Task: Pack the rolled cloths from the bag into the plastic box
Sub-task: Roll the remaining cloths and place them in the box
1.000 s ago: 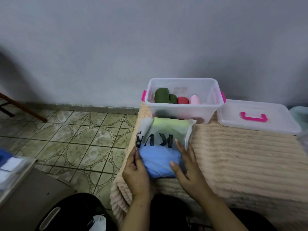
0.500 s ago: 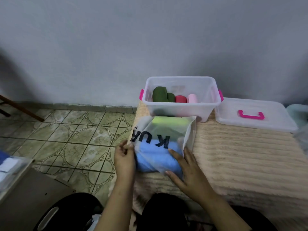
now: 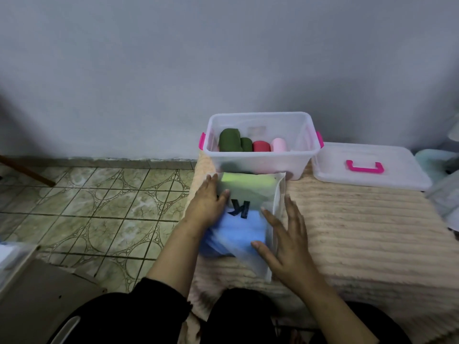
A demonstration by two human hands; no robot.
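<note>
A translucent plastic bag (image 3: 250, 194) with black lettering lies on the beige ribbed cover, just in front of the clear plastic box (image 3: 263, 161). Inside the bag I see a blue cloth (image 3: 242, 228) near me and a pale green cloth (image 3: 247, 181) at the far end. My left hand (image 3: 208, 202) lies flat on the bag's left side, fingers stretched out. My right hand (image 3: 285, 240) rests against its right side with fingers spread and thumb on the plastic. The box holds dark green rolls (image 3: 229, 142), a red roll (image 3: 260, 146) and a pink roll (image 3: 278, 144).
The box's lid (image 3: 367, 166) with a pink handle lies to the right on the beige cover (image 3: 360, 227). Tiled floor (image 3: 99, 207) drops away on the left. A grey wall stands right behind the box. A low grey surface sits at the near left.
My left hand has let go of the bag's near-left edge and moved forward onto the bag. My right hand has slid right, opening flat. The bag has turned more lengthwise.
</note>
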